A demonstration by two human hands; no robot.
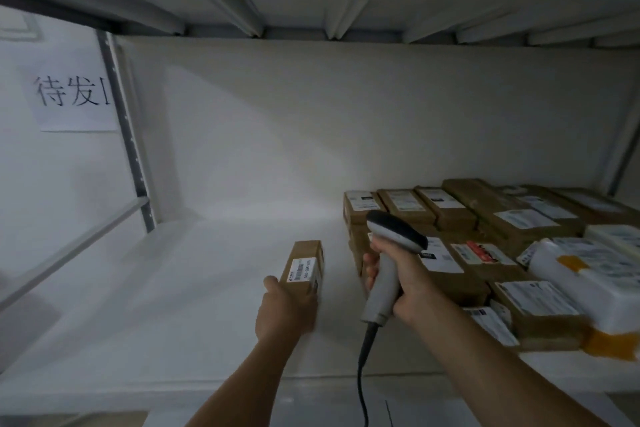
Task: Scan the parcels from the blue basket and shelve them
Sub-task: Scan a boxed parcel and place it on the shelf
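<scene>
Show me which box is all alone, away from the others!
The small brown box that the left hand holds; bare shelf separates it from the packed pile of parcels on the right.

A white paper sign (pixel 74 97) is seen on the wall to the left of the shelving, printed with the large black characters "待发". A third character is cut off by the grey shelf upright (pixel 128 135) and cannot be made out. A small brown parcel (pixel 304 282), lying apart on the shelf (pixel 207 288), is shown bearing a white label (pixel 302 269) with a barcode and a line of printed code, too blurred to be read with certainty. White shipping labels are carried by the stacked parcels (pixel 512 236) at the right, one of them a label with a red patch (pixel 479 250). Their print is too small and soft to be read.
</scene>
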